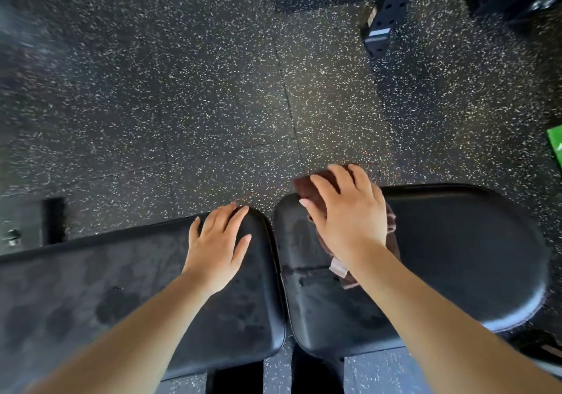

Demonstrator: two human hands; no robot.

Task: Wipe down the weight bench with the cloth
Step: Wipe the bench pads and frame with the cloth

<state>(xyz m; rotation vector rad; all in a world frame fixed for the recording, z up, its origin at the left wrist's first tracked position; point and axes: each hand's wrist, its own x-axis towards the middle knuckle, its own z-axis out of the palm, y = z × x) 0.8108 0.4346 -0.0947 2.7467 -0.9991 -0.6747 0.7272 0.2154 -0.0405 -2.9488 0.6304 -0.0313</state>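
Black two-pad weight bench (456,256), smeared damp; brown cloth (307,188) flat on right pad's far edge.

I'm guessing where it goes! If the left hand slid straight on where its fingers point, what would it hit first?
Likely nothing: the left hand has its fingertips at the far edge of the bench pad; beyond only speckled floor shows, lower down.

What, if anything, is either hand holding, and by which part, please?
Nothing is gripped. The right hand presses flat on the brown cloth, over its middle, on the bench's right pad; the left hand rests open on the left pad.
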